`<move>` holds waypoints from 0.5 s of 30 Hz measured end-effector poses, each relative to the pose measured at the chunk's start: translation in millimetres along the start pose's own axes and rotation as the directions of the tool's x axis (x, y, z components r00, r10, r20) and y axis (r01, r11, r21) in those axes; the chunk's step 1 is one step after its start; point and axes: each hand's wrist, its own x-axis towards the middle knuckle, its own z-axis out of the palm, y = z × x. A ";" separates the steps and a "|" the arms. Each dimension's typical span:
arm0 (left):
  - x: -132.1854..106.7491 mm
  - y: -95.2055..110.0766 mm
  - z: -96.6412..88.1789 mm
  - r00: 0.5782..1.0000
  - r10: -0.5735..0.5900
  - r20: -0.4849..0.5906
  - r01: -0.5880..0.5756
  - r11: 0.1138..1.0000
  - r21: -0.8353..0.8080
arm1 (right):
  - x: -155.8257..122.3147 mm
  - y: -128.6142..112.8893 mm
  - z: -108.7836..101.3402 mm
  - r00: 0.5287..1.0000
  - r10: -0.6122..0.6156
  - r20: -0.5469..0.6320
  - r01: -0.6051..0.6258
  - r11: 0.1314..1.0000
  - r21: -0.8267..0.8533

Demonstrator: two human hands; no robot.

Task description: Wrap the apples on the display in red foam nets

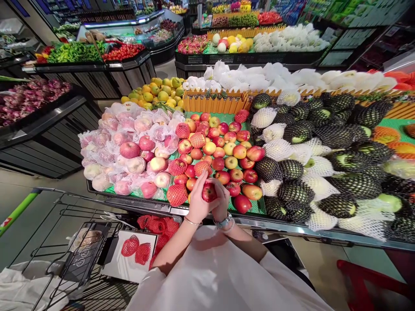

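Cupped between my two hands is a red apple (209, 192), held just above the near edge of the apple display. My left hand (198, 199) wraps its left side, and my right hand (221, 199) closes round the right side; some of the fingers are hidden. Loose red and yellow apples (231, 162) lie on the green mat beyond them. A few apples there wear red foam nets, such as the netted apple (177, 195) left of my hands.
At left are bagged pink apples (129, 150); at right, netted green fruit or vegetables (353, 185). A shopping cart (58, 216) stands below left, carrying a white box lid (129, 259) with two red nets (136, 249) and more red nets (158, 226). A red stool-like object (372, 280) is at lower right.
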 end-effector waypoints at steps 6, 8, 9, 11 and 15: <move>4.3 2.0 -5.0 0.997 0.051 -0.049 -0.057 0.991 -0.121 | -11.8 7.4 5.9 1.000 -0.006 0.022 0.007 0.999 -0.033; 5.5 -1.0 -5.9 0.997 0.050 -0.056 -0.057 0.989 -0.138 | -11.0 9.4 4.9 0.999 -0.004 0.047 0.008 0.997 -0.076; 5.7 -3.0 -5.6 0.997 0.039 -0.062 -0.048 0.987 -0.151 | -10.3 9.8 4.2 0.998 0.001 0.060 0.004 0.996 -0.089; 5.5 -8.0 -3.0 0.997 0.004 -0.081 -0.021 0.977 -0.210 | -8.8 9.1 3.3 0.997 0.007 0.080 0.000 0.996 -0.092; 5.6 -18.3 6.6 0.946 -0.303 -0.115 0.182 0.790 -0.585 | -4.5 2.7 5.6 0.991 0.057 0.121 -0.059 0.998 0.017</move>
